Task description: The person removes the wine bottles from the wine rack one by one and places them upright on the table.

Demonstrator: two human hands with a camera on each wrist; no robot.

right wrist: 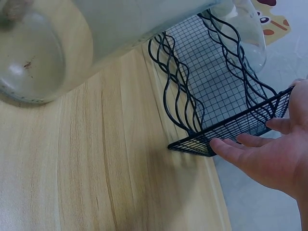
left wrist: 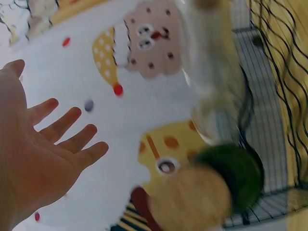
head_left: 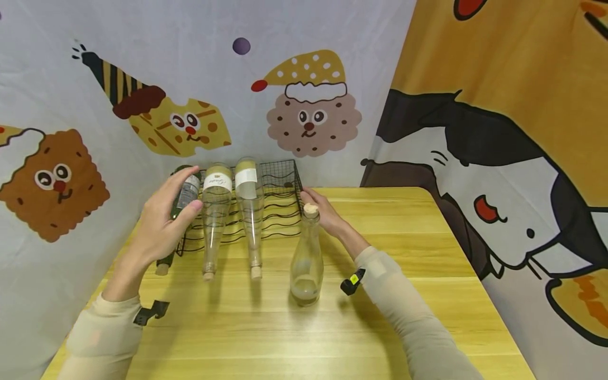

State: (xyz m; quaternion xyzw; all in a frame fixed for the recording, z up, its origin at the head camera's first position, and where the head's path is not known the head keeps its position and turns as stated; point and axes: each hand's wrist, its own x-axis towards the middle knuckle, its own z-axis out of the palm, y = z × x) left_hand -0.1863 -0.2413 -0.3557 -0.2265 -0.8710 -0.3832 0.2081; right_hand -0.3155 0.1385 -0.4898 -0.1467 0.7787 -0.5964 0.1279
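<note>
Pale sleeves point(head_left: 413, 311) above a wooden desk point(head_left: 247, 338)

One corked clear bottle point(head_left: 307, 266) stands upright, nearest. Beyond, the left hand point(head_left: 159, 224) has its fingers released and spread beside a green bottle point(head_left: 189, 189); the right hand point(head_left: 329, 212) rests relaxed fingers at the wire rack's point(head_left: 279, 178) end. Green and two further clear bottles point(head_left: 249, 191) lie there. Cartoon-printed cloth point(head_left: 190, 31) hangs behind.

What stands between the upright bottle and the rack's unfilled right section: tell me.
Nothing visible does: only bare tabletop separates the upright bottle from the unfilled right section of the rack. The right grip is at its right end, beside that route, and the nearest lying bottle is left of it.
</note>
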